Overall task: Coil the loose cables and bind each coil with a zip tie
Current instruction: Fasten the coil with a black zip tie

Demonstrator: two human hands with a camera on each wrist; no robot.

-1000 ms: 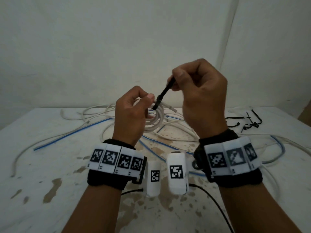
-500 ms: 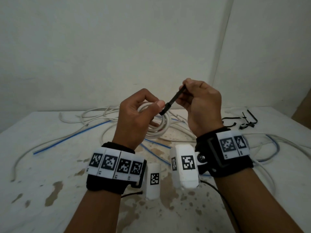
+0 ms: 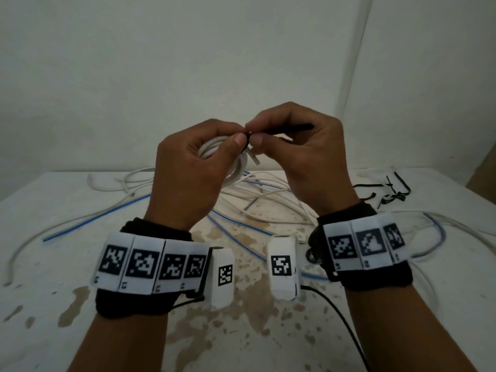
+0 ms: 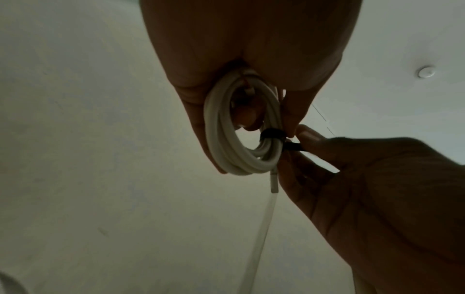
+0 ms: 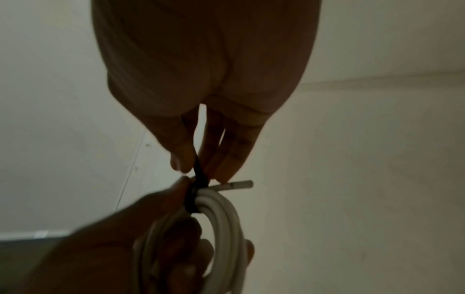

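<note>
1. Left hand (image 3: 188, 167) raised above the worktop (image 3: 53, 304), fingers curled round a white cable coil (image 3: 214, 149), thumb pressing at the coil's 3 o'clock edge.
2. Right hand (image 3: 303, 159) just beside it at 3 o'clock, thumb and fingers clamped on the tail of a black zip tie (image 3: 290, 129); tail sticks out toward 3 o'clock.
3. Left wrist view: zip tie (image 4: 273, 133) looped round the coil (image 4: 226, 139) strands at its 3 o'clock side; the cable's cut end (image 4: 274, 183) hangs at 6 o'clock.
4. Right wrist view: tie (image 5: 198, 179) runs from the coil (image 5: 221, 218) up between the right fingers (image 5: 180, 159).
5. Loose white and blue-striped cables (image 3: 255, 200) sprawl on the worktop under the hands.
6. Spare black zip ties (image 3: 389, 191) lie at 2 o'clock, well apart from the hands.
</note>
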